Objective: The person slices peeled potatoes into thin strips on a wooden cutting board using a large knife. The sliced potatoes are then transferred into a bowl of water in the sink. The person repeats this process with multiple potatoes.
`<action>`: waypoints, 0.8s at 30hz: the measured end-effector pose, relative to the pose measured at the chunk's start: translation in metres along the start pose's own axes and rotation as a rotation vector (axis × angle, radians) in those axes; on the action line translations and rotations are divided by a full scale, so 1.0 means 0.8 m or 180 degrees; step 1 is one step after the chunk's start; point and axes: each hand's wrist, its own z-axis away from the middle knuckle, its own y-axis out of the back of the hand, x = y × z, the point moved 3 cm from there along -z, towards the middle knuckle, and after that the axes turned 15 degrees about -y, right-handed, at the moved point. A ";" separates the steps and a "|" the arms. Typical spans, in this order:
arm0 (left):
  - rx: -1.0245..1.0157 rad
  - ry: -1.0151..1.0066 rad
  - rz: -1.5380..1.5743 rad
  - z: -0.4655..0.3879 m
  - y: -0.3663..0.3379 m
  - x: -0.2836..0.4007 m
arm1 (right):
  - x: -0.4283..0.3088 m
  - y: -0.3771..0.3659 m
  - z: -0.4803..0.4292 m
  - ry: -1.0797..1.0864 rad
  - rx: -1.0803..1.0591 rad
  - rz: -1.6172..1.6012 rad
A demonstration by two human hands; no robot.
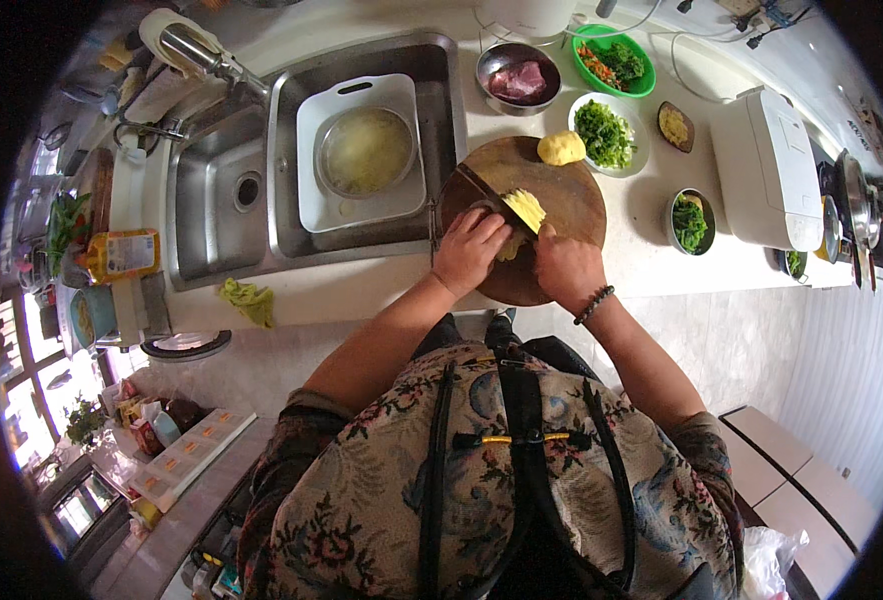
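My right hand [567,266] grips the handle of a kitchen knife [488,189], whose dark blade runs diagonally over a round wooden cutting board [580,199]. Pale yellow cut strips, apparently potato [525,210], lean along the far side of the blade. Fingers bent, my left hand [473,244] presses on the near side of the blade. Below the blade, between my hands, more yellow slices [511,247] show, partly covered by the hand and knife. A whole peeled potato [561,148] rests at the board's far edge.
Left of the board, a double steel sink [280,255] holds a white basin [314,217] with a bowl of cloudy liquid [368,152]. Behind stand a metal bowl of raw meat [518,81], a green basket [612,64] and a plate of chopped greens [606,135]. A white appliance [760,172] stands right.
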 end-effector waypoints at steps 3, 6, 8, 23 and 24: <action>0.0144 0.0071 0.0036 0.002 -0.002 -0.003 | -0.001 0.004 -0.001 0.0100 0.0168 -0.0005; 0.0184 0.0242 0.0168 0.004 -0.002 -0.003 | -0.008 0.024 0.014 0.0054 -0.0122 0.0248; 0.0290 0.0111 0.0140 0.004 -0.004 -0.006 | -0.015 0.031 0.015 0.0077 -0.0125 0.0208; -0.0056 0.0150 0.0131 -0.002 0.004 -0.003 | -0.002 0.005 0.005 0.0132 0.0119 0.0076; 0.0085 0.0183 0.0126 -0.002 0.004 -0.002 | -0.007 0.020 0.012 0.0089 0.0057 0.0073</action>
